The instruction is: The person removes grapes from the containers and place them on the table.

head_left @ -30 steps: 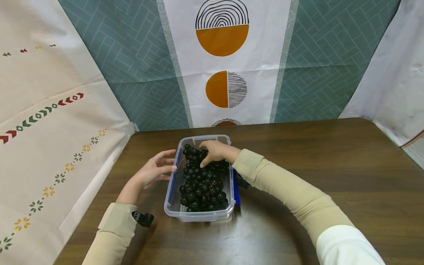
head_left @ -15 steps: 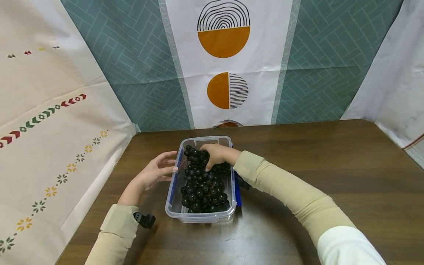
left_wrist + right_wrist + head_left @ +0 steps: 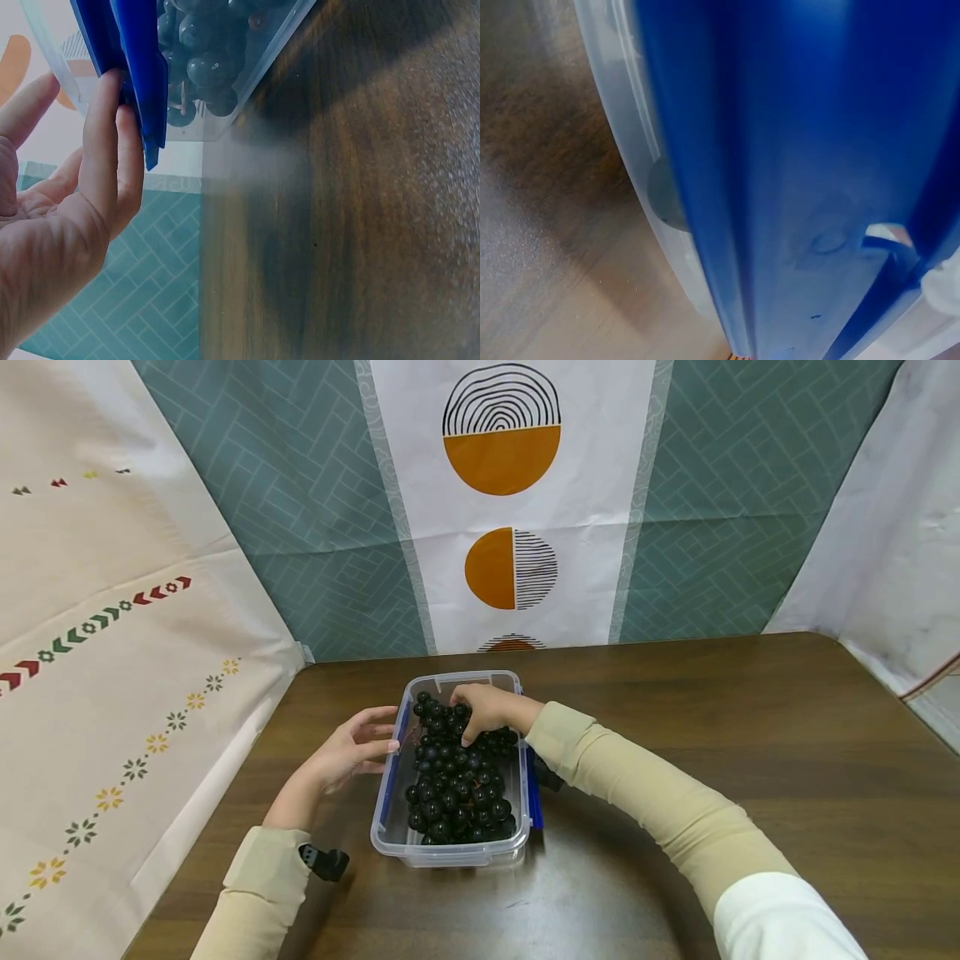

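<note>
Bunches of dark grapes (image 3: 450,793) lie in a clear plastic container (image 3: 450,858) with blue side latches (image 3: 536,793). My right hand (image 3: 491,708) reaches in over the right rim, thumb and fingers around grapes near the far end; some fingertips are hidden among them. At the left side, my left hand (image 3: 348,747) touches the container with spread, fairly straight fingers. In the left wrist view its fingertips rest by the left blue latch (image 3: 139,82). A blue latch (image 3: 780,150) fills most of the right wrist view, and the right fingers are out of sight there.
The container stands on a brown wooden table (image 3: 675,710). Behind the table hangs a teal and white patterned cloth (image 3: 585,568). A cream embroidered cloth (image 3: 187,635) lines the left side, with a white cloth (image 3: 900,543) on the right.
The right thumb has drawn in slightly over the grapes toward the palm. The left hand and the container stay where they were; the head view shifts a little.
</note>
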The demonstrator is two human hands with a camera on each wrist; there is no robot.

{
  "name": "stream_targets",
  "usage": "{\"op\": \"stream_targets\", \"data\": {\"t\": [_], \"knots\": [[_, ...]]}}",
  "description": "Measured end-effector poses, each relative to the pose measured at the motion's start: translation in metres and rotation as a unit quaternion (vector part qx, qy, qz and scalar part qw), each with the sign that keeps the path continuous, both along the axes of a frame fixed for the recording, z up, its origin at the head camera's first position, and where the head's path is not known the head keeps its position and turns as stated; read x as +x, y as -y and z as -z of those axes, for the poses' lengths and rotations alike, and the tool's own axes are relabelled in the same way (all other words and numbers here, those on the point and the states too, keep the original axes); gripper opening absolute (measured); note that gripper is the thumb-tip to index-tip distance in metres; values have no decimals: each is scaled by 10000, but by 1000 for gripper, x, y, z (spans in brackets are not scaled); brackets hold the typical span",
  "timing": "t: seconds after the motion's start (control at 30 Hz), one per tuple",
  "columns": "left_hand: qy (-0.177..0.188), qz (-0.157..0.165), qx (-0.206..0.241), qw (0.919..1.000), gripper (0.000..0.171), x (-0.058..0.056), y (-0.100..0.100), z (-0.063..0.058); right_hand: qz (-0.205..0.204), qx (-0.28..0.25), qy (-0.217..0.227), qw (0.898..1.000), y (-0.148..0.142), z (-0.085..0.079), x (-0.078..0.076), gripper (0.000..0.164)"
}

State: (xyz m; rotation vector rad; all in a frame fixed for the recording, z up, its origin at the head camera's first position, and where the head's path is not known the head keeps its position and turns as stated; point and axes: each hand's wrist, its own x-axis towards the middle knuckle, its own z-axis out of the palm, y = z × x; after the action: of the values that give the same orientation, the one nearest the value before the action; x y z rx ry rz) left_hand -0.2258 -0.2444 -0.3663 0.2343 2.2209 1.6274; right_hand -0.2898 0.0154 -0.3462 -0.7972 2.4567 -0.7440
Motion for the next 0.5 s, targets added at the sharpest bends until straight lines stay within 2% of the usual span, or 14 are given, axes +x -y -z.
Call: {"op": "stream_targets", "data": {"t": [0.5], "knots": [[11, -6, 32, 10000, 68, 0, 1, 1, 73, 30, 116, 9999, 0, -3, 0, 64]]}}
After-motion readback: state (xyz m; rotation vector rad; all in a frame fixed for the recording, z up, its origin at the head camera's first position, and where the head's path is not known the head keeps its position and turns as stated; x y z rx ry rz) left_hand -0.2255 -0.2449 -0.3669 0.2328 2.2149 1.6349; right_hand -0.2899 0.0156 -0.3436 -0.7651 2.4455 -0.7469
